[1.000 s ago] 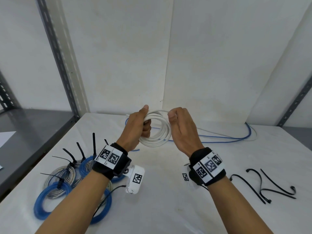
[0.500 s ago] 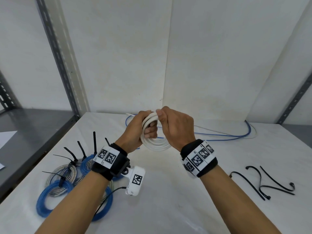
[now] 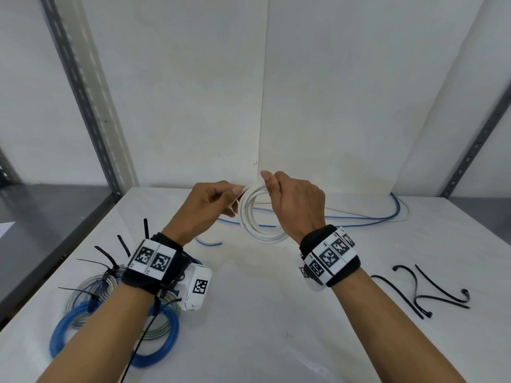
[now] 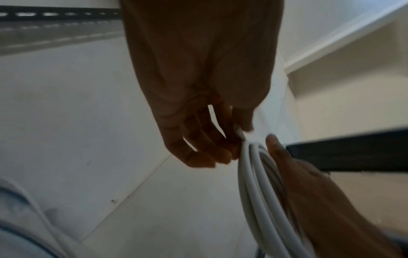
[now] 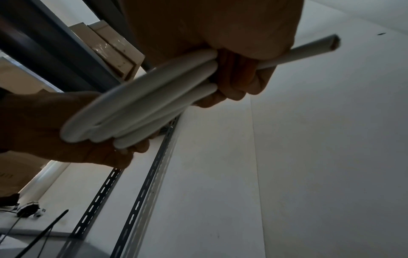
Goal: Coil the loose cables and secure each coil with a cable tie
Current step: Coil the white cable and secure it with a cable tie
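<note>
A white cable coil point(image 3: 258, 217) hangs upright in the air over the white table point(image 3: 262, 313), its ring facing me. My left hand point(image 3: 234, 200) pinches the coil's upper left edge between thumb and fingers. My right hand point(image 3: 272, 189) grips the coil's upper right side with fingers curled round the strands. In the right wrist view the coil point(image 5: 143, 108) runs through my right hand point(image 5: 238, 80) and its cut end point(image 5: 320, 47) sticks out past the palm. The left wrist view shows my left hand point(image 4: 234, 139) pinching the top of the coil point(image 4: 258, 183).
Loose black cable ties point(image 3: 431, 291) lie at the right. Several tied blue and grey coils point(image 3: 110, 313) sit at the front left. A loose blue cable point(image 3: 359, 217) and a thin pale one run along the back wall. A grey shelf point(image 3: 41, 217) stands left.
My right hand has moved from the coil's left side back to its upper right. The coil has turned so its ring faces me, and my left hand now pinches only its edge.
</note>
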`<control>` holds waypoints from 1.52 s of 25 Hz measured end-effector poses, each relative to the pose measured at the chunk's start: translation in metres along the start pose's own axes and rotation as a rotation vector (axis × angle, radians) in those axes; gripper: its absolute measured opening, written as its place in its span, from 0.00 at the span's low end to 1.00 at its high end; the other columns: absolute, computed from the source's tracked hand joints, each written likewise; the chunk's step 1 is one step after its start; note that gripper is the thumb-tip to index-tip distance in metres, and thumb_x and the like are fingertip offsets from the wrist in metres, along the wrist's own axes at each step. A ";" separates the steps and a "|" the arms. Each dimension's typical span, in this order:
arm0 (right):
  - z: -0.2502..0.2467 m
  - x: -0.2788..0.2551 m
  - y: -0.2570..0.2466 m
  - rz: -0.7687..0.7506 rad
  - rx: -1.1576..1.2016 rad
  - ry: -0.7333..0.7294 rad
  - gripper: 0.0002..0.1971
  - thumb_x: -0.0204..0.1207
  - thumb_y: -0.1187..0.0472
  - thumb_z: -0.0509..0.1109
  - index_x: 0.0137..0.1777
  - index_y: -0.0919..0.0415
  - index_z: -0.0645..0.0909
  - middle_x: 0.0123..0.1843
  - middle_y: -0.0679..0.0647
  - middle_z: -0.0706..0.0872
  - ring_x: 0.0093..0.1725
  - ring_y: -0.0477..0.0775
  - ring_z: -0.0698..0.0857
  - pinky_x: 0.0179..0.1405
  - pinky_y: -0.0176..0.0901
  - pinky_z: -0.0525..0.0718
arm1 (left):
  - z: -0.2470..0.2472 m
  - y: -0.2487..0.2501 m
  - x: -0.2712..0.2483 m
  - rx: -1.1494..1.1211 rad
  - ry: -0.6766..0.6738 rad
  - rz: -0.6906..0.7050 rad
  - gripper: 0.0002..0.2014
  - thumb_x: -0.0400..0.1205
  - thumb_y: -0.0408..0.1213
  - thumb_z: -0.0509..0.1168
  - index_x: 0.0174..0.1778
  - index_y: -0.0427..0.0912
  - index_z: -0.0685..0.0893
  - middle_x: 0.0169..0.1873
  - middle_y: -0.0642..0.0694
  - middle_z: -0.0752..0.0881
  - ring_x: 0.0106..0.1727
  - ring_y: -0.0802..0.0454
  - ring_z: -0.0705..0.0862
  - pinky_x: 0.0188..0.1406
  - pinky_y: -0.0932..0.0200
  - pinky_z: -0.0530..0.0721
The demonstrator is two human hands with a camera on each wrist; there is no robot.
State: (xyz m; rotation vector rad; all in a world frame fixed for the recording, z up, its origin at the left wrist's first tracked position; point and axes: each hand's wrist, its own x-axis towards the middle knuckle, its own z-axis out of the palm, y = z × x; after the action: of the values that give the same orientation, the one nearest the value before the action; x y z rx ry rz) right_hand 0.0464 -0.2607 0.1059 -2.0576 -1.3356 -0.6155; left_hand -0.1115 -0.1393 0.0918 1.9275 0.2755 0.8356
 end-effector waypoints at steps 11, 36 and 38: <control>0.006 -0.005 0.004 -0.067 0.118 0.044 0.34 0.84 0.34 0.41 0.34 0.58 0.76 0.23 0.52 0.77 0.24 0.62 0.76 0.25 0.46 0.69 | 0.005 0.003 0.000 -0.124 -0.216 -0.184 0.10 0.85 0.25 0.67 0.59 0.32 0.90 0.49 0.34 0.93 0.51 0.43 0.92 0.51 0.53 0.89; -0.004 -0.004 0.001 -0.032 0.375 0.010 0.23 0.86 0.40 0.62 0.36 0.56 0.79 0.26 0.48 0.78 0.29 0.53 0.78 0.31 0.50 0.79 | 0.051 0.020 0.004 -0.199 0.207 -0.326 0.29 0.89 0.55 0.62 0.24 0.47 0.62 0.20 0.52 0.58 0.22 0.52 0.56 0.24 0.58 0.60; -0.005 -0.001 0.005 -0.009 0.514 0.009 0.18 0.84 0.45 0.70 0.39 0.58 0.83 0.29 0.47 0.82 0.31 0.49 0.79 0.33 0.47 0.80 | 0.049 0.014 0.002 -0.150 0.261 -0.293 0.30 0.89 0.50 0.63 0.22 0.49 0.61 0.19 0.51 0.60 0.22 0.52 0.57 0.23 0.59 0.60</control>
State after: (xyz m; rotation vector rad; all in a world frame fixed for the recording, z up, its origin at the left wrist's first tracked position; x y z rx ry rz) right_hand 0.0503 -0.2666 0.1075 -1.6280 -1.3306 -0.2459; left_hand -0.0804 -0.1795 0.0909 1.5905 0.6184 0.8822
